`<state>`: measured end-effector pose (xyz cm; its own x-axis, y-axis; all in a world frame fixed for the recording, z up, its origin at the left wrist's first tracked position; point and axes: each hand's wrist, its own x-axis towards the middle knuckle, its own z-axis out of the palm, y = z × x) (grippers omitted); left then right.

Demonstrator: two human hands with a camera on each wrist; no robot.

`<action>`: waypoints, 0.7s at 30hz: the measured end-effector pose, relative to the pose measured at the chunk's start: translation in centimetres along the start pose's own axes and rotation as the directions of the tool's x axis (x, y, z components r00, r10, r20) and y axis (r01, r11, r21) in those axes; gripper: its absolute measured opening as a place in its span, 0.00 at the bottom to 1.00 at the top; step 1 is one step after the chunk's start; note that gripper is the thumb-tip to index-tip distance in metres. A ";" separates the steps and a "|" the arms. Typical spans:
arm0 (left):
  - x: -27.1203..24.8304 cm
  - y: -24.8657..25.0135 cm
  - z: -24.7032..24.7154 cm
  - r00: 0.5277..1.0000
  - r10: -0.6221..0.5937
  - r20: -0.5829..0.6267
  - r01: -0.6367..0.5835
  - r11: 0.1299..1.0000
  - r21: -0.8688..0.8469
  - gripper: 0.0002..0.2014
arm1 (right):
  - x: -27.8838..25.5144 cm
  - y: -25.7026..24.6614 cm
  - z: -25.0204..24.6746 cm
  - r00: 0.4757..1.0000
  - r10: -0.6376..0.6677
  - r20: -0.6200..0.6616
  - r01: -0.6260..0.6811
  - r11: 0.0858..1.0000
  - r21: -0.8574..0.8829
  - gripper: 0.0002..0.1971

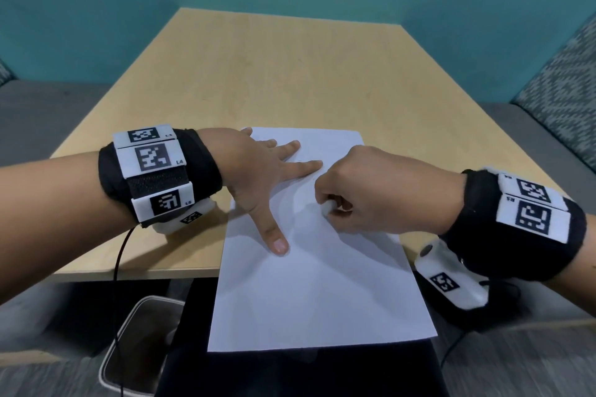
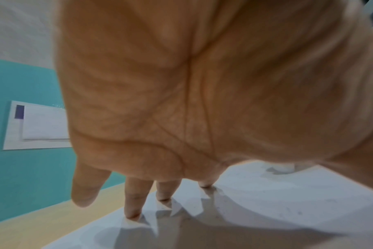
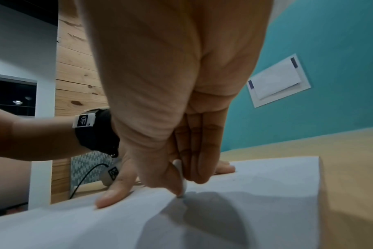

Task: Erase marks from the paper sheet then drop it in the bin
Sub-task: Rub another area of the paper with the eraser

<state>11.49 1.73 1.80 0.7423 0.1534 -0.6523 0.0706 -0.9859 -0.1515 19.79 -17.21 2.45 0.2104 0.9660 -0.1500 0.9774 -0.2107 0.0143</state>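
Note:
A white paper sheet (image 1: 322,274) lies on the wooden table (image 1: 274,74), its near end hanging past the table's front edge. My left hand (image 1: 274,171) lies flat on the sheet's far left part, fingers and thumb spread and pressing it down; in the left wrist view the fingertips (image 2: 132,214) touch the paper (image 2: 266,202). My right hand (image 1: 364,190) is curled and pinches a small white eraser (image 1: 326,207), whose tip meets the sheet near its middle. In the right wrist view the eraser (image 3: 182,182) shows between thumb and fingers, on the paper (image 3: 256,193).
A grey bin (image 1: 129,348) with a dark inside stands on the floor below the table's front edge, at the left. Patterned seat cushions (image 1: 564,90) flank the table on the right. A teal wall rises behind. A black cable (image 1: 119,261) hangs from my left wrist.

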 end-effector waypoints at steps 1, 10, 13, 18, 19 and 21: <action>0.0 0.0 0.0 1.000 0.000 0.002 0.000 1.000 -0.002 0.77 | -0.1 -0.1 -0.1 1.000 -0.005 0.012 0.005 1.000 0.008 0.05; 0.0 0.0 0.1 1.000 0.001 0.002 -0.001 1.000 -0.001 0.76 | 0.1 -0.2 0.1 1.000 -0.002 -0.002 0.002 0.999 0.034 0.04; -0.1 0.0 0.0 1.000 0.003 0.005 -0.003 1.000 -0.008 0.76 | 0.4 1.2 -0.6 1.000 0.025 -0.004 -0.024 0.998 0.052 0.03; 0.0 -0.2 0.2 1.000 0.008 -0.002 -0.008 1.000 -0.002 0.76 | 0.0 1.6 0.0 0.999 0.022 -0.038 -0.020 0.998 0.067 0.02; 0.0 -0.2 0.2 1.000 0.007 -0.002 -0.007 1.000 -0.001 0.76 | -0.2 1.3 0.0 1.000 -0.002 -0.015 0.003 0.997 0.076 0.02; 0.0 -0.2 0.1 1.000 0.007 0.004 -0.007 1.000 -0.006 0.76 | -0.1 1.5 -0.2 1.000 0.002 0.004 -0.002 0.996 0.089 0.01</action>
<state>11.38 1.97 1.78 0.7404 0.1469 -0.6560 0.0694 -0.9873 -0.1428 21.25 -17.61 2.72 0.2122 0.9651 -0.1537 0.9715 -0.2253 -0.0738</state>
